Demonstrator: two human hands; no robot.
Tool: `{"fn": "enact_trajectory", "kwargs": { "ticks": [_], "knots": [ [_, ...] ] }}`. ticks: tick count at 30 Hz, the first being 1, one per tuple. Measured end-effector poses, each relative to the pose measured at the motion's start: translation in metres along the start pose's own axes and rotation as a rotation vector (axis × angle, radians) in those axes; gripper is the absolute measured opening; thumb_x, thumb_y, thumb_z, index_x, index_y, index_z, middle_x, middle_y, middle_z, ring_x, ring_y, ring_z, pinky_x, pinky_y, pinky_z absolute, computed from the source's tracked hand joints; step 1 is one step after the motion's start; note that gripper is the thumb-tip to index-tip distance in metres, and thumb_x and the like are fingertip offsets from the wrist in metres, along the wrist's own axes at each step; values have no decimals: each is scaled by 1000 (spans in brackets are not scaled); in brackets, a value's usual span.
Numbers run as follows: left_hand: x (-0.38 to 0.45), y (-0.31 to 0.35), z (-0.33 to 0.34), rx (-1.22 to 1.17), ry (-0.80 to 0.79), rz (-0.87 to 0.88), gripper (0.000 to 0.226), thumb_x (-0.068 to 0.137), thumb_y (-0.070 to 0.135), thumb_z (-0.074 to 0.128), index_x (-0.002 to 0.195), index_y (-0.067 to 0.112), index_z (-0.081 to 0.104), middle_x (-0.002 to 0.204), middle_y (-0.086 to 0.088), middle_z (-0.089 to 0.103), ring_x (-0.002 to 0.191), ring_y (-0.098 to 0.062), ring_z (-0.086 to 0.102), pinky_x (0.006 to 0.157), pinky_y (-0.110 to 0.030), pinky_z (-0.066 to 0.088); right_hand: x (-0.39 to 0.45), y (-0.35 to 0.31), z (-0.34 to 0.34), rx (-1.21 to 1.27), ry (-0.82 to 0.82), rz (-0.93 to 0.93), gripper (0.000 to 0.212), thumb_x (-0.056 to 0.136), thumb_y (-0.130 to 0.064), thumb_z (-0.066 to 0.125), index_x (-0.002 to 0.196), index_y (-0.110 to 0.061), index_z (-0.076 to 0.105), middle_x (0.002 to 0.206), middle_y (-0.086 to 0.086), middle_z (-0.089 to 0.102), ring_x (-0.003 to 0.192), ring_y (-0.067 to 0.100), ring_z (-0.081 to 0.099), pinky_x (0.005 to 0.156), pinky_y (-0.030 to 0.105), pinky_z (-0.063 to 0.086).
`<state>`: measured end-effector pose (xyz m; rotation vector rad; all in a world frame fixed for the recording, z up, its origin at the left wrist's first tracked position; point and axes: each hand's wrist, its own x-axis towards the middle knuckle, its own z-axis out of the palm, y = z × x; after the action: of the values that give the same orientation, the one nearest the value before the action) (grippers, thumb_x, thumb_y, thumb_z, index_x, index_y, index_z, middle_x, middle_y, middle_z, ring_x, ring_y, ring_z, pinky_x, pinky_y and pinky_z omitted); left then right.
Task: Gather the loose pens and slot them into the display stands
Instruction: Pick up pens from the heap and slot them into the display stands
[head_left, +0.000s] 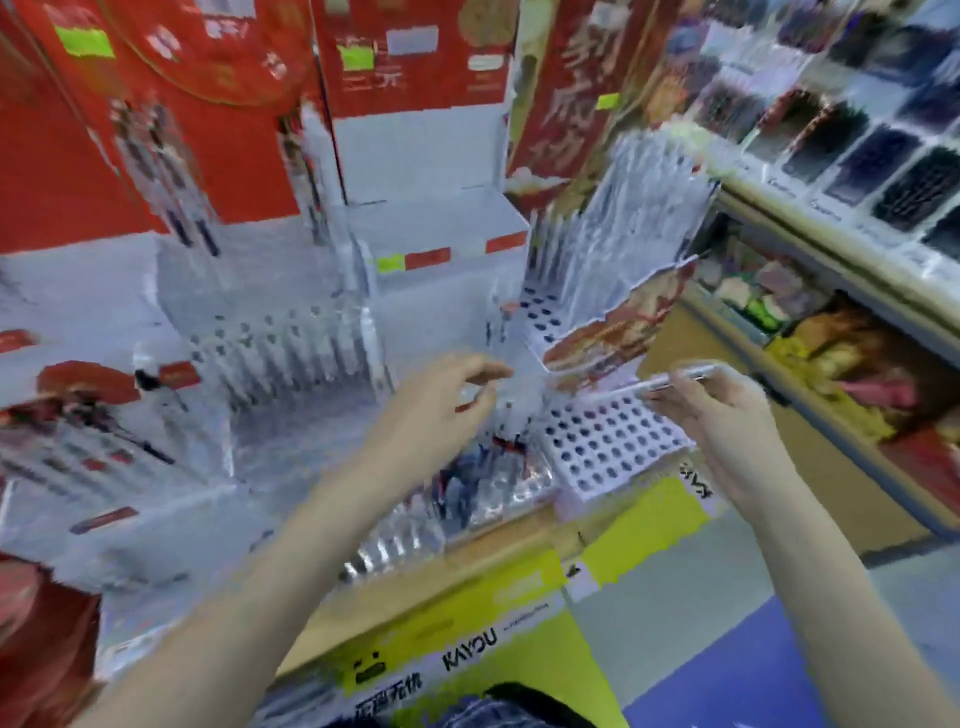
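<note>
One pen (675, 382) is pinched in the right hand (711, 410), above the holed display stand (608, 452). Left hand (447, 395): fingers curled; contents cannot be told.

The picture is blurred and blocky. The right hand (711, 410) pinches a pale pen (675, 379) above a white stand with rows of holes (608, 447). The left hand (441, 400) hovers beside it, fingers (488, 371) loosely curled; whether it holds anything is unclear. Red display boards (208, 104) rise behind.
</note>
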<state>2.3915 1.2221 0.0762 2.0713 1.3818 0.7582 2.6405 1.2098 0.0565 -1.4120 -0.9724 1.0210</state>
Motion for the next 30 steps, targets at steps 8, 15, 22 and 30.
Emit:
{"fn": "enact_trajectory", "kwargs": {
  "ticks": [8, 15, 22, 30],
  "knots": [
    [20, -2, 53, 318, -91, -192, 37, 94, 16, 50, 130, 17, 53, 136, -3, 47, 126, -23, 40, 104, -30, 27, 55, 43, 4, -680, -251, -251, 21, 97, -17, 49, 91, 2, 56, 84, 15, 69, 80, 30, 66, 69, 43, 49],
    [18, -2, 62, 311, 7, -241, 34, 91, 14, 51, 124, 20, 58, 131, 2, 50, 125, -19, 38, 105, -35, 25, 73, 33, 33, -828, -434, -456, 20, 97, -13, 48, 80, -10, 39, 65, 2, 44, 56, 16, 40, 50, 29, 29],
    [15, -1, 70, 261, 98, -247, 32, 91, 11, 52, 121, 19, 60, 127, 3, 52, 122, -18, 39, 105, -35, 26, 88, 32, 22, -864, -468, -433, 37, 96, -9, 49, 66, -20, 32, 60, -5, 40, 53, 9, 38, 50, 16, 35],
    [14, 1, 75, 304, 123, -252, 36, 91, 10, 51, 125, 19, 58, 127, 3, 51, 121, -16, 38, 103, -30, 25, 81, 60, 44, -1032, -534, -406, 13, 97, -7, 46, 102, 3, 53, 97, 20, 59, 88, 34, 58, 61, 27, 29]
  ]
}}
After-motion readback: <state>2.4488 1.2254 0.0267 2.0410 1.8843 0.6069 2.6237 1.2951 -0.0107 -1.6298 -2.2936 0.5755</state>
